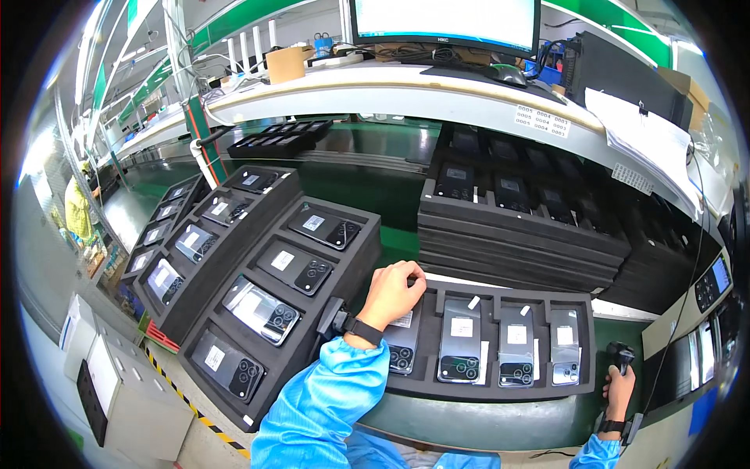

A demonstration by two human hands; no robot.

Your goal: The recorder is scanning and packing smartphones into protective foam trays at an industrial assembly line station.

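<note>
Nearest, the left hand (394, 293) rests curled on the far edge of a black foam tray (500, 297) of four face-down smartphones (459, 340) on the dark green surface (484, 426), while the right hand (619, 387) at the tray's right end grips a black handheld scanner (622, 356). To the left sit slanted black foam trays of phones (273, 301), behind rises a tall stack of black trays (516, 238), and farthest runs a white shelf (391, 86) carrying a monitor (445, 23).
</note>
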